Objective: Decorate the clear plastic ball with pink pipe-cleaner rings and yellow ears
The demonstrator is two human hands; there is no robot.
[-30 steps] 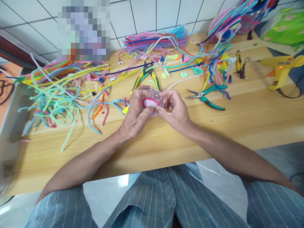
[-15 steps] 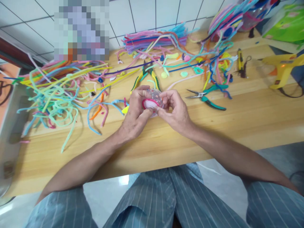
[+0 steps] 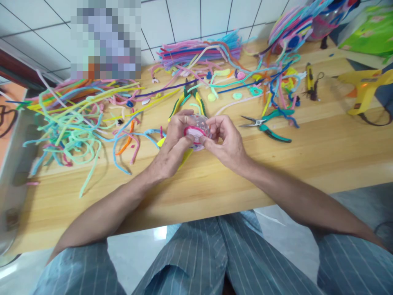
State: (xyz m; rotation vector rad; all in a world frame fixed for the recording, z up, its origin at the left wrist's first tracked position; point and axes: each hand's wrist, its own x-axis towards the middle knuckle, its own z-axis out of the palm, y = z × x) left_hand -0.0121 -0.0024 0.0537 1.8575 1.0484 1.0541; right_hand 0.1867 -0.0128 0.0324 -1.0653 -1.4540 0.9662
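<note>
Clear ball (image 3: pixel 202 120) sits at the middle of the wooden table (image 3: pixel 245 184), clamped between both hands: the left hand (image 3: pixel 175 141) grips its left side, the right hand (image 3: pixel 227 141) pinches its right. A pink ring (image 3: pixel 196 128) seems already in place around a pale patch (image 3: pixel 194 132); the work looks partway, though what is left cannot be told. The ball is rounded, see-through and speckled. Fuzzy, bendy craft stems (image 3: pixel 73 123) tangle at left; green-handled pliers (image 3: pixel 260 123) with slim metal tips lie right.
</note>
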